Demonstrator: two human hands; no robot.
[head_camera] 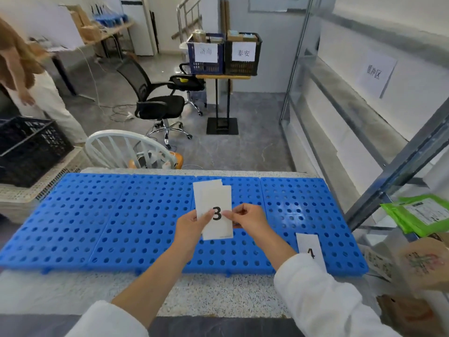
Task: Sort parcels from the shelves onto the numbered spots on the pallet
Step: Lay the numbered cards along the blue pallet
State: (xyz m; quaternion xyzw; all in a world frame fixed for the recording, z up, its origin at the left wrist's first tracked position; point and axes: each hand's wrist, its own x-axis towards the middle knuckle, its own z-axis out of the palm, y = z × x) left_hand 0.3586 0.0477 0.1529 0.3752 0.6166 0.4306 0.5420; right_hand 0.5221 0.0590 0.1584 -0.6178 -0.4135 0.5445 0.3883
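Card "1" is laid flat on the blue pallet, at its near R edge. Above the pallet's middle, a stack of paper cards, "3" on top, is pinched by L hand and R hand, thumbs on its face. Green parcels are stacked just R of the pallet. Two labelled crates are seen well beyond it.

The blue perforated pallet lies flat, a white card marked 1 on its right end. The card marked 3 (more white cards behind it) is held above the pallet's middle; green parcels lie stacked on the right-hand shelf.
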